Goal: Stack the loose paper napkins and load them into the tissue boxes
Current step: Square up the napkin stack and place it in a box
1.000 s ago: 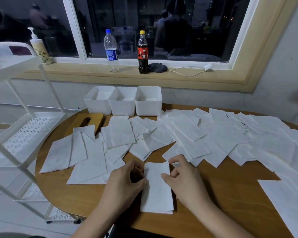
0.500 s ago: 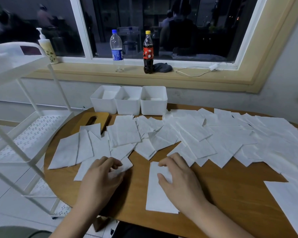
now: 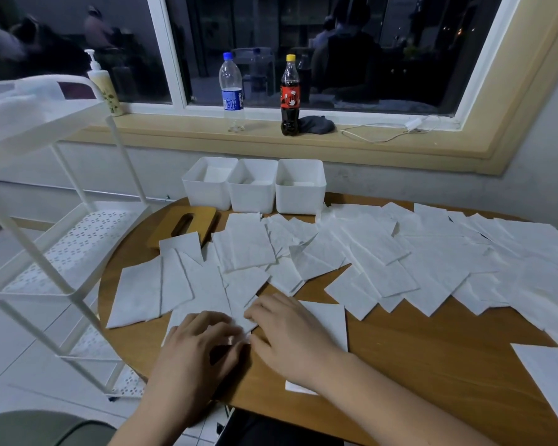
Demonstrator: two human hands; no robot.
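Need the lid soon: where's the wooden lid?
Head view: the lid lies flat at the table's far left, just before the leftmost white box, a napkin overlapping its near edge.

Left hand [image 3: 200, 349] fingers curled, blurred; right hand [image 3: 290, 336] flat, palm down, touching left.

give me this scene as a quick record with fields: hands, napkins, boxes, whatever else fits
left hand: on a single napkin near the table edge; grip blurred
right hand: lying flat on the napkin stack
loose napkins: overlapping across the table
tissue boxes: three, white, open-topped, side by side at the far edge
wooden lid: flat, a napkin over its near corner
bottles: two, upright on the windowsill
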